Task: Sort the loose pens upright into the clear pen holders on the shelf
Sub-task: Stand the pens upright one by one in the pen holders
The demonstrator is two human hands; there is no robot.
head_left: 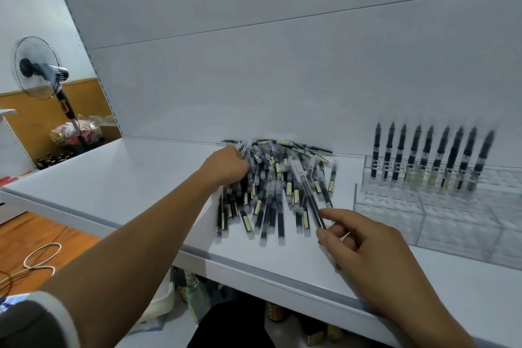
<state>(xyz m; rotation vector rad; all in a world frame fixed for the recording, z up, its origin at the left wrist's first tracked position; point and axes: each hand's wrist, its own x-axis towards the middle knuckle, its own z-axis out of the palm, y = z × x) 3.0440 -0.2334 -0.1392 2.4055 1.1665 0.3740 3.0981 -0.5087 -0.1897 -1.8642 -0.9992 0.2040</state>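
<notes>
A heap of loose black pens (274,183) with clear caps lies on the white shelf (135,178). My left hand (226,164) reaches into the heap's left side, fingers buried among the pens. My right hand (364,246) pinches one black pen (309,198) between thumb and forefinger at the heap's right edge, the pen slanting up and left. To the right stand the clear pen holders (440,220); several pens (432,154) stand upright in the back row.
The shelf's back panel (254,79) rises behind the heap. A standing fan (39,70) is at the far left. Bottles (197,299) sit below the shelf, and a cord (42,257) lies on the wooden floor.
</notes>
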